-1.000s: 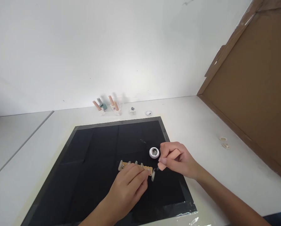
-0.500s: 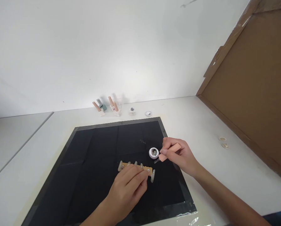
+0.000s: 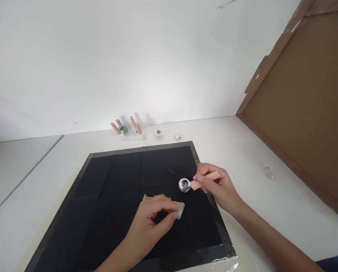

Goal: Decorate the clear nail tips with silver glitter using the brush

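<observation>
My right hand (image 3: 217, 185) holds a nail polish brush by its peach cap-handle (image 3: 210, 179). The brush tip reaches into a small round white pot (image 3: 180, 181) that contains dark, silvery glitter. My left hand (image 3: 150, 223) is closed, thumb and fingers pinching the right end of a yellowish nail-tip holder (image 3: 149, 198) on the black mat. A glossy grey false nail (image 3: 180, 211) stands at that end, by my fingertips. Other grey nails along the holder are mostly hidden by my left hand.
The black mat (image 3: 115, 219) has taped edges. Behind it stand several polish bottles (image 3: 120, 135), a small clear bottle (image 3: 159, 135) and a round dish (image 3: 178, 137). Two small pale discs (image 3: 270, 176) lie at right, near a cardboard panel (image 3: 301, 94).
The brush tip has moved from the mat beside the pot up into its glitter. My left hand has turned, its thumb now apart from the fingers, and the end nail has tilted.
</observation>
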Available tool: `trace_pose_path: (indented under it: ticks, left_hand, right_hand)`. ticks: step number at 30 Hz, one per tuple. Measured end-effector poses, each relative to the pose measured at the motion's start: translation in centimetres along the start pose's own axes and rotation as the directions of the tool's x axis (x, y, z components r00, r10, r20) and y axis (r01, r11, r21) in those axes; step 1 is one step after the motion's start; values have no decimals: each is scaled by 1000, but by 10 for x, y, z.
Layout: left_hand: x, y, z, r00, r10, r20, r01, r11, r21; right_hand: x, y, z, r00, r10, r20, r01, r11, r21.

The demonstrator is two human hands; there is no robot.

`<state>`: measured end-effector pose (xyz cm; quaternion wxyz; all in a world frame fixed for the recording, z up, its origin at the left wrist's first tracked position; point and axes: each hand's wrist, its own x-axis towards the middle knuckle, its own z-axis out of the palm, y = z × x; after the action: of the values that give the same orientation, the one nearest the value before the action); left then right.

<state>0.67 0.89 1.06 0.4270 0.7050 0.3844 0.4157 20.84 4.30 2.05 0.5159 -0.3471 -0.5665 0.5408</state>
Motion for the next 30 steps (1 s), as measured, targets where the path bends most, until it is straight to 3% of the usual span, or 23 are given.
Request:
trace_pose_path:
  ticks: [5,10,12,15,18,25,27,30]
  left_hand:
    - [2,2,-2,951,-273,148,308,886,-345]
    - [0,-2,-3,879,-397,264,476,741,-473]
    - [0,-3,-3,865,-414,284,502,694,-516]
    - [0,-5,-3,852,-435,290,519,641,-565]
    - [1,-5,-4,835,-460,302,541,586,-603]
    - [-1,-4,-6,808,-475,349,574,501,-647]
    - [-2,-5,-6,801,-481,357,579,471,-665]
    - [-4,-4,-5,790,-501,354,583,433,-688]
  right_hand:
    - [-3,-1,-1,987,-123,107,123,992,9]
    - [-8,-3,3,959,-154,239,168,985,-36]
    - [-7,-3,4,971,-110,212,125,990,-60]
    - [-5,-2,4,997,-9,80,15,997,-80]
    - [-3,-3,2,1000,-13,1,13,999,-44]
    - [-7,-5,1,957,-155,245,171,984,-44]
    - [-7,-5,2,962,-136,237,160,984,-84]
    - [-6,-5,1,987,-89,135,100,992,-82]
